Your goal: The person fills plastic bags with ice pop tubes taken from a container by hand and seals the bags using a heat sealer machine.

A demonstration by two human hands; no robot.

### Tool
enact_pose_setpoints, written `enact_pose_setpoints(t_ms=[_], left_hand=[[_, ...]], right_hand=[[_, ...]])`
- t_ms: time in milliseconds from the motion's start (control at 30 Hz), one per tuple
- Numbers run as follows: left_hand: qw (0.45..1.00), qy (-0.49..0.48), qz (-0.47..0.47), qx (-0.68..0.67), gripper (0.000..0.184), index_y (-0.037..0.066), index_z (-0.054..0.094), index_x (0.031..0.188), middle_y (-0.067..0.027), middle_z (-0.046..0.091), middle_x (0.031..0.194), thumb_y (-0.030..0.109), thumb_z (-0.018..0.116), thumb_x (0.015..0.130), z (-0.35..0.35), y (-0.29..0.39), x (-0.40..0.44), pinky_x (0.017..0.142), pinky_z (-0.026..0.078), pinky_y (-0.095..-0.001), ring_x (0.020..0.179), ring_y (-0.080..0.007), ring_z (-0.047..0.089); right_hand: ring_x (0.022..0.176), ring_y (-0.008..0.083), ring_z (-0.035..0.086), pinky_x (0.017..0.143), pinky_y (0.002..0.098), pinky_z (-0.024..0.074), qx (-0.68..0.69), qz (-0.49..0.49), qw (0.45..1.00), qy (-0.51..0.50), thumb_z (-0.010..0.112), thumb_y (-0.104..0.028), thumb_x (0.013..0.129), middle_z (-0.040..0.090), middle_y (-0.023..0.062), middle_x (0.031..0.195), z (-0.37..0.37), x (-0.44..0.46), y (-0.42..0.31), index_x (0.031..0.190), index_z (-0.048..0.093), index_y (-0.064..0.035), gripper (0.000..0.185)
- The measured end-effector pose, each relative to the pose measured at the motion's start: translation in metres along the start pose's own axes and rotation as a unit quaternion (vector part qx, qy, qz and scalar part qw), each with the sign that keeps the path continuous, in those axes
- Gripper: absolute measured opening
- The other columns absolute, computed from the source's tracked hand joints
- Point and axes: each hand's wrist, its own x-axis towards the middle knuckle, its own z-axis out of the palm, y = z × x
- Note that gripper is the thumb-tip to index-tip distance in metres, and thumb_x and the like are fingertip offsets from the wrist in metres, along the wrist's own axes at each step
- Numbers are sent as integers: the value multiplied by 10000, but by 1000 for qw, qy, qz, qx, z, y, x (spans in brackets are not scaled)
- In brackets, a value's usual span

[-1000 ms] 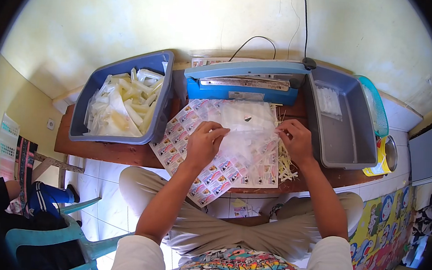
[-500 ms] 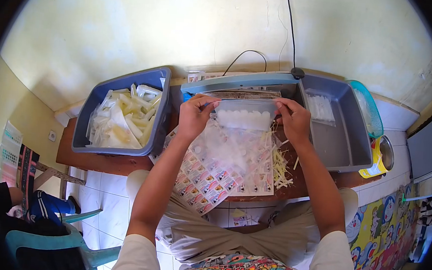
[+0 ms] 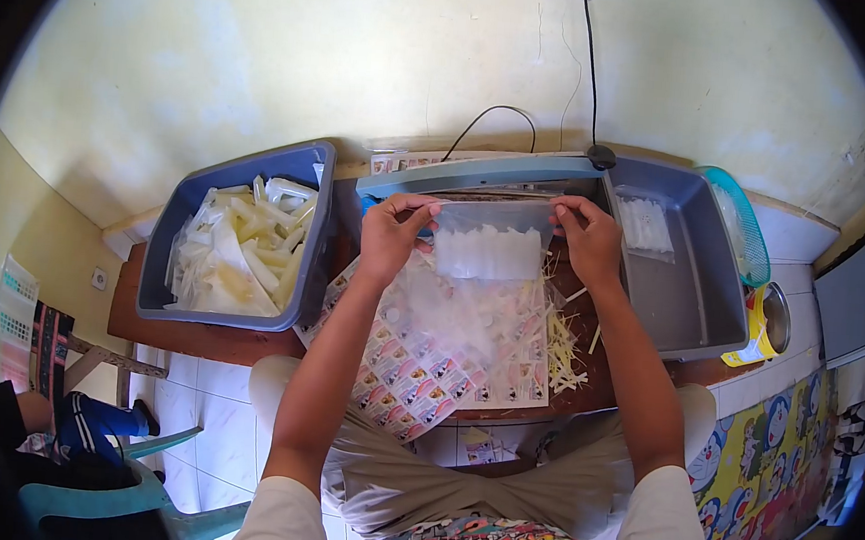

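Observation:
A clear plastic bag [image 3: 493, 216] with a row of white, stick-like pieces in its lower part is stretched between my hands. My left hand [image 3: 395, 235] pinches its upper left corner between thumb and fingers. At the upper right corner, my right hand [image 3: 587, 243] grips it the same way. Just behind the bag lies a long blue-grey bar [image 3: 485, 170] that looks like the arm of a bag sealer; the bag and my hands partly hide what is below it. Under my hands, loose clear plastic [image 3: 449, 316] rests on printed paper sheets [image 3: 409, 394].
A grey-blue tub [image 3: 315, 252] of pale yellowish filled plastic tubes stands left. The grey tub [image 3: 676, 307] on the right holds a filled bag [image 3: 646, 227]. Beyond it are a teal basket [image 3: 758, 248] and a yellow tin [image 3: 764, 338]. Pale strips [image 3: 564, 365] litter the brown table [image 3: 197, 342].
The bag's filled part hangs a little lower and more of its clear upper part shows. Both hands keep their hold on the corners. The camera view has shifted slightly.

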Motion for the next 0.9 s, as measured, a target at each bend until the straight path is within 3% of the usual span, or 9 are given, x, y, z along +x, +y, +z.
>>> enact_pose_setpoints(t_ms=[100,233,467,533,667,733,833,900], left_hand=[[999,17,-25,-38,208,-27,785,1150,-100,799,1032,139,790,1024,4,2,3,623,664,-303,905,-152,777],[995,53,-32,-72,237,-70,750,1153,-158,786,1053,139,768,1041,14,1,2,708,716,-349,1004,-217,793],[990,60,21,-122,181,-71,708,1124,-164,780,1081,81,756,1038,20,-23,7,756,733,-368,1023,-224,791],[991,55,53,-110,189,-70,719,1174,-190,784,1099,80,727,1059,20,-30,8,867,711,-380,1056,-241,787],[993,51,33,-99,210,-56,688,1236,-166,770,1171,31,725,1049,22,-43,6,964,676,-363,1101,-244,775],[986,73,142,-43,290,-19,657,1274,-164,691,1275,-22,755,1001,31,-47,1,970,656,-351,1197,-264,744],[970,123,200,55,363,6,642,1289,-179,643,1335,-96,739,955,42,-40,-16,994,639,-380,1277,-317,701],[951,132,249,125,364,6,635,1297,-193,637,1337,-95,720,959,44,-46,-24,1003,631,-386,1302,-330,674]], right_hand=[[913,154,794,807,297,656,11,-48,998,34,711,-66,1038,811,87,1031,7,4,11,1125,822,-23,148],[929,157,794,843,296,651,42,-20,999,26,726,-77,1033,806,86,1041,12,2,12,1132,828,-28,150],[922,148,783,857,283,611,56,-17,997,57,758,-132,1021,802,79,1044,21,7,21,1163,842,-64,179],[911,143,773,852,282,594,37,-22,997,61,769,-154,1015,801,72,1038,22,8,23,1166,847,-81,184],[878,146,736,838,293,563,-3,-33,997,63,774,-189,1011,797,63,1028,25,6,29,1168,855,-123,189],[869,149,727,834,296,561,-8,-44,997,61,769,-189,1015,796,62,1030,27,5,31,1170,855,-129,188],[882,153,734,843,290,562,-3,-36,998,57,770,-195,1016,797,59,1036,29,4,35,1160,856,-120,183],[901,151,747,857,293,564,6,-38,998,50,762,-157,1015,795,69,1042,28,4,34,1235,825,-96,237]])
